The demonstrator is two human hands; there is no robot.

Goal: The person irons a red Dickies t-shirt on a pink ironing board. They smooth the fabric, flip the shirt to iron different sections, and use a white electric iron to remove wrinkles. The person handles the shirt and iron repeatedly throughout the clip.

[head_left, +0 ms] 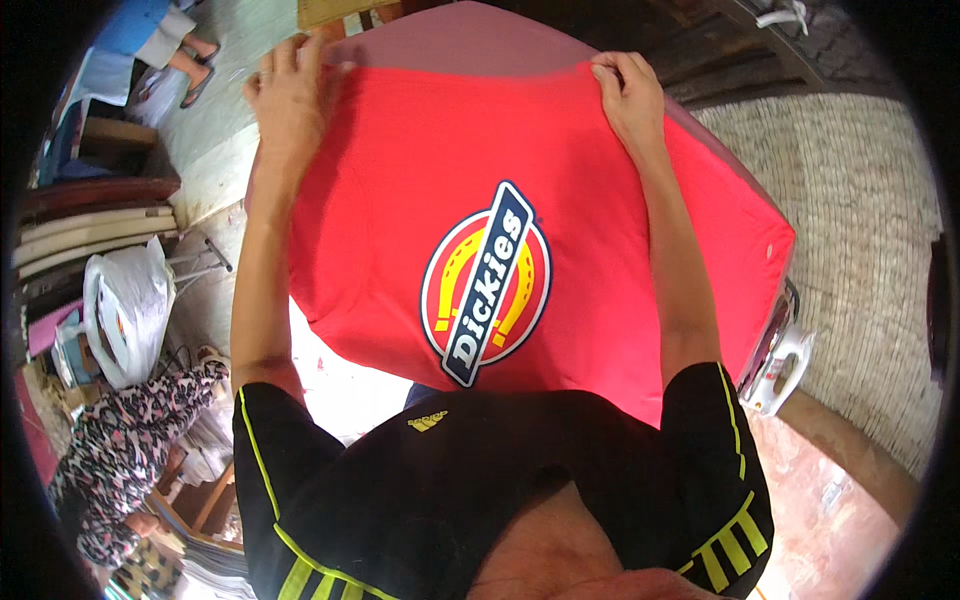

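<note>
A red garment (380,190), likely a T-shirt, is spread over a board with a mauve cover (470,35). Its round badge print (487,285), crossed by a slanted dark banner, lies nearer to me. At the far left corner my left hand (292,100) is closed on the fabric edge, fingers bent over it and thumb at the hem. My right hand (632,100) pinches the same far edge at the right. Between the two hands the edge runs nearly straight. The cloth drapes over the near and right sides of the board.
A white clothes iron (785,370) stands by the board's right side. Woven matting (820,200) lies beyond it. On the left are a plastic-wrapped bundle (128,310), stacked boards (95,240) and a person in patterned clothing (140,425). Another person's legs (185,60) show at the far left.
</note>
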